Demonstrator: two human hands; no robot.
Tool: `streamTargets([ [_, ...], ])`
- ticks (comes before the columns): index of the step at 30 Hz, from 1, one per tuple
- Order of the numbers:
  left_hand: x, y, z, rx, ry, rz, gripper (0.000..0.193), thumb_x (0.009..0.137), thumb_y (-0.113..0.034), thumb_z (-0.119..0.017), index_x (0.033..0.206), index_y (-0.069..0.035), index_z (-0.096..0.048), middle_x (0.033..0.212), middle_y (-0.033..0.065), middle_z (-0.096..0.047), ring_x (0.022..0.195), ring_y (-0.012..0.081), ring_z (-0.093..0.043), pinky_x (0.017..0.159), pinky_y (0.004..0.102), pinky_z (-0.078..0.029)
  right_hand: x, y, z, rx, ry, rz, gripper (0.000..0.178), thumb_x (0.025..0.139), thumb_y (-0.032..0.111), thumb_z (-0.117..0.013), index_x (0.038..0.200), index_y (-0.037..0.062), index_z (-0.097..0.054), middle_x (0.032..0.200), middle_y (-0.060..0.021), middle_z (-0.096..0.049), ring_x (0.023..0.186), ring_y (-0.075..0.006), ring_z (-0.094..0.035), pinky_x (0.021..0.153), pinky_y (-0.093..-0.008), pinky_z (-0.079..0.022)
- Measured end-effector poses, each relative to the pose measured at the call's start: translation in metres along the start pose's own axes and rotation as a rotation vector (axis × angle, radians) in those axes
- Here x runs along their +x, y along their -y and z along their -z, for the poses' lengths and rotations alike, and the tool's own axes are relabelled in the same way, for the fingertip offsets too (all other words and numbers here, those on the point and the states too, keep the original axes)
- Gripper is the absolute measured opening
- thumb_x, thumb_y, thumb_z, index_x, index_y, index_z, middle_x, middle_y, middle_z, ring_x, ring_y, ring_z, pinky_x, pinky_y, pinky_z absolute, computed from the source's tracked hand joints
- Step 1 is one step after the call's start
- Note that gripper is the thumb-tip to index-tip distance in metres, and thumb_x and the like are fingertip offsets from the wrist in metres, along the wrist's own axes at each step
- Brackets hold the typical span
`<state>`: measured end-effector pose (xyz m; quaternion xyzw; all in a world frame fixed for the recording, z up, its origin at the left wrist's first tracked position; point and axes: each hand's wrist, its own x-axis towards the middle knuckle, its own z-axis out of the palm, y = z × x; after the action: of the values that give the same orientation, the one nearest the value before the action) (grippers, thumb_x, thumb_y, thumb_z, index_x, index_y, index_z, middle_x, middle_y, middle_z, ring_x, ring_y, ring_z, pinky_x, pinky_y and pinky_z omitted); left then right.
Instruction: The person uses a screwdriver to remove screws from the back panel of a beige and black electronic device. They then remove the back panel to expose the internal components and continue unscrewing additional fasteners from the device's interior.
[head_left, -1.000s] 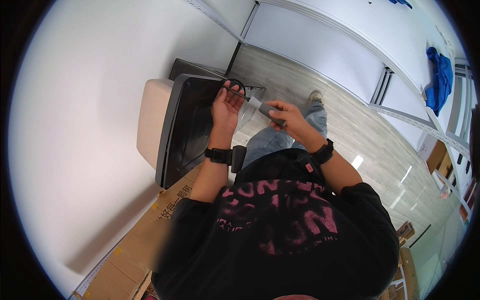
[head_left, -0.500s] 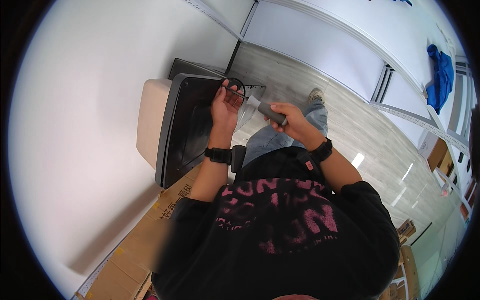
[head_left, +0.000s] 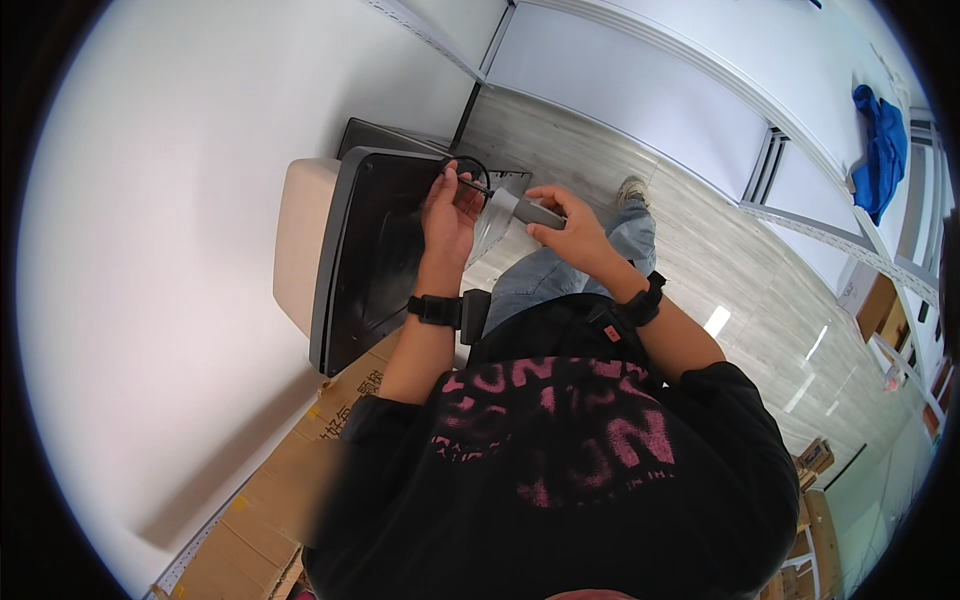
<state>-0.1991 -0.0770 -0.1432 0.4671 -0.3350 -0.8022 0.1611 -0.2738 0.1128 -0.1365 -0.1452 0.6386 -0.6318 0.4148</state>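
A grey-handled screwdriver (head_left: pixel 540 214) with a thin dark shaft — handle gripped by the right hand (head_left: pixel 588 240), shaft pinched by the left hand (head_left: pixel 450 225), whose fingers hide its tip — lies beside a black-faced, beige-bodied box (head_left: pixel 385 245), near a curved black cable (head_left: pixel 484 166) and brown cardboard (head_left: pixel 250 520).

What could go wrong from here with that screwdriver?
The fingers of the left hand are right by the shaft of the screwdriver, so a slip might jab them. Its tip is hard to make out among those fingers in this view, so poor seating could go unnoticed. A skid might also scratch the black panel close by.
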Motion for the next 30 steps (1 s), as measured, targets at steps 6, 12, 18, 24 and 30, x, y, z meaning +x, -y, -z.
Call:
streamTargets([
  [6,0.008,0.0,0.002,0.004,-0.009,-0.007,0.021,0.09,-0.018,-0.06,0.109,-0.01,-0.06,0.088,0.0009,-0.062,0.077,0.0137,-0.061,0.067,0.026,-0.051,-0.002,-0.003,-0.004,-0.266,-0.099,0.279,0.041,0.077,0.007,-0.067,0.116,0.0074,-0.053,0.106,-0.0082,-0.055,0.091,-0.021,-0.059,0.077,-0.0326,-0.05],
  [12,0.006,-0.001,0.003,0.014,0.0,-0.022,0.021,0.091,-0.017,-0.058,0.11,-0.008,-0.059,0.089,0.0023,-0.062,0.08,0.0155,-0.063,0.07,0.0274,-0.051,0.011,-0.003,0.015,0.514,0.316,-0.478,0.044,0.079,0.007,-0.066,0.12,0.0081,-0.051,0.105,-0.0075,-0.054,0.083,-0.0153,-0.058,0.057,-0.0263,-0.052],
  [18,0.003,-0.003,-0.002,0.006,-0.026,-0.014,0.021,0.09,-0.015,-0.059,0.11,-0.008,-0.059,0.09,0.0021,-0.062,0.08,0.0153,-0.063,0.069,0.0271,-0.051,0.001,-0.008,-0.003,0.056,0.066,-0.075,0.044,0.076,0.005,-0.068,0.118,0.0087,-0.053,0.103,-0.0065,-0.055,0.081,-0.015,-0.056,0.057,-0.0247,-0.051],
  [24,0.008,0.002,-0.001,0.011,-0.028,-0.043,0.021,0.089,-0.014,-0.06,0.11,-0.008,-0.059,0.089,0.0017,-0.062,0.079,0.0147,-0.062,0.069,0.0269,-0.052,0.002,-0.021,-0.005,-0.359,-0.085,0.378,0.043,0.076,0.007,-0.069,0.116,0.008,-0.052,0.111,-0.0118,-0.053,0.08,-0.0185,-0.061,0.063,-0.0282,-0.052],
  [30,0.008,0.002,-0.003,0.001,-0.037,-0.051,0.02,0.091,-0.014,-0.058,0.11,-0.007,-0.059,0.089,0.0032,-0.063,0.079,0.0151,-0.063,0.07,0.0284,-0.053,0.01,-0.004,0.018,0.586,0.336,-0.472,0.044,0.076,0.005,-0.068,0.116,0.0081,-0.052,0.107,-0.011,-0.054,0.08,-0.0159,-0.06,0.057,-0.0265,-0.053],
])
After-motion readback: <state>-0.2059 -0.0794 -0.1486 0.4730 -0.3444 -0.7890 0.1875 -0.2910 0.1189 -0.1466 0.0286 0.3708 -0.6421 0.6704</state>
